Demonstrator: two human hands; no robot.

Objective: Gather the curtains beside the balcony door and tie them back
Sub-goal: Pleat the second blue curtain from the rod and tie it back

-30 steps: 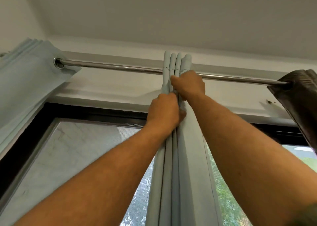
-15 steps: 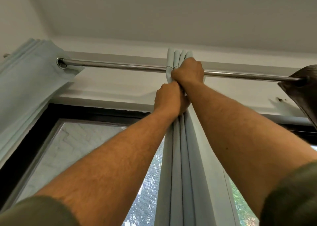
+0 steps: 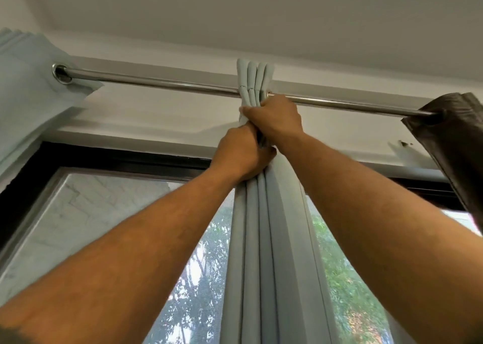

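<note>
Both hands clamp the pale blue curtain just under the rod, right hand stacked above left hand, fingers curled round the bunched pleats, likely keeping the folds compact before tying; no tieback visible.

Chrome curtain rod, pale curtain bunched, brown curtain

White ceiling, black-framed window, daylit trees outside

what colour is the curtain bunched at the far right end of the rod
Dark brown curtain, slightly glossy; seen in the head view.
</note>
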